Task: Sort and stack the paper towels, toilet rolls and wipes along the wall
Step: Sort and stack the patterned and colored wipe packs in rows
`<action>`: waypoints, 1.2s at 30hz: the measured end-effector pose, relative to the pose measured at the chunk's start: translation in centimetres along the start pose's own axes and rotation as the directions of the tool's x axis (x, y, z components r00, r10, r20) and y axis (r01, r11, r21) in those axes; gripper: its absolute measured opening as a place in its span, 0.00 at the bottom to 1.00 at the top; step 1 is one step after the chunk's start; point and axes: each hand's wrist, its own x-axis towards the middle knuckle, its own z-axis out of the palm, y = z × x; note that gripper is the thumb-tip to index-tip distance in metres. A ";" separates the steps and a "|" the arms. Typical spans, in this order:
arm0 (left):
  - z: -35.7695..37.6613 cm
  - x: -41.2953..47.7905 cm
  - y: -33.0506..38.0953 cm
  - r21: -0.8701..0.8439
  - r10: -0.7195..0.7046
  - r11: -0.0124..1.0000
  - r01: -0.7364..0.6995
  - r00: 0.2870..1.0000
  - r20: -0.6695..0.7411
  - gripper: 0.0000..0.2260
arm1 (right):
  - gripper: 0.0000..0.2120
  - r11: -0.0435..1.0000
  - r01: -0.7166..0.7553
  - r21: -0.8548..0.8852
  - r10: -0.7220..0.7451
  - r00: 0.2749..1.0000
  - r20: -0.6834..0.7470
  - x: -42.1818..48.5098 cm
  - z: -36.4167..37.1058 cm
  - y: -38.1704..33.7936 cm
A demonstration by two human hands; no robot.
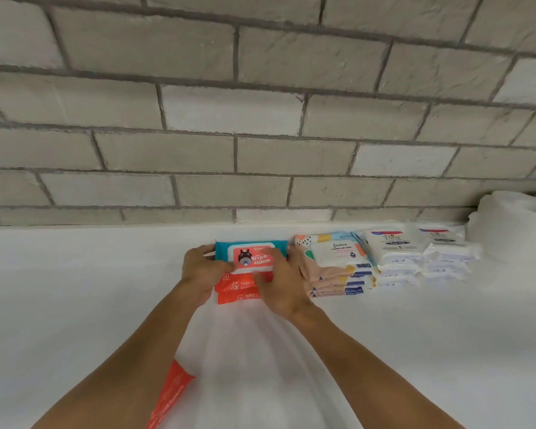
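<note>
A teal wipes pack (250,250) with a red label lies on top of a stack of orange baby wipes packs (236,290) near the wall. My left hand (200,269) grips the teal pack's left end. My right hand (280,281) holds its right front corner and covers part of the orange stack. To the right stand a stack of patterned Stalove wipes packs (338,267) and two stacks of white Dove packs (398,258). White paper rolls (514,224) stand at the far right against the wall.
A grey brick wall (260,119) runs along the back of the white surface (75,289). One loose orange wipes pack (169,394) lies near the front, beside my left forearm.
</note>
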 end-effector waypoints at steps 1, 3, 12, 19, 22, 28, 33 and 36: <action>0.3 0.0 -0.2 0.019 0.012 1.000 -0.011 1.000 -0.028 0.29 | 0.23 0.998 0.004 -0.062 -0.002 1.000 0.030 -0.1 0.5 0.0; 0.7 0.0 -0.4 0.042 0.026 0.999 -0.024 0.998 -0.060 0.29 | 0.27 0.981 -0.014 -0.196 0.031 0.996 0.080 -0.6 0.8 0.0; 1.6 -0.7 -1.1 0.208 0.141 0.971 -0.117 0.984 -0.105 0.29 | 0.29 0.854 0.120 -0.506 -0.066 0.990 0.125 -2.3 0.7 0.3; 1.6 -1.4 -1.4 0.258 0.127 0.962 -0.089 0.983 -0.135 0.28 | 0.25 0.818 0.125 -0.562 -0.063 0.990 0.129 -2.4 -0.2 -0.1; 1.5 -1.4 -1.7 0.235 0.102 0.970 -0.067 0.985 -0.137 0.25 | 0.22 0.803 0.125 -0.583 -0.098 0.992 0.078 -2.0 -0.8 -0.4; 0.9 -1.0 -2.1 0.218 0.072 0.975 -0.033 0.982 -0.173 0.20 | 0.16 0.871 0.246 -0.425 -0.250 0.967 0.047 -2.1 -2.7 0.4; 0.8 -1.2 -2.5 0.184 0.069 0.982 -0.030 0.976 -0.208 0.19 | 0.22 0.814 0.307 -0.493 -0.396 0.914 -0.085 -3.4 -5.3 2.1; 0.9 -1.6 -2.9 0.154 0.061 0.988 -0.024 0.969 -0.240 0.18 | 0.32 0.802 0.158 -0.576 -0.210 0.977 -0.024 -3.7 -7.1 4.5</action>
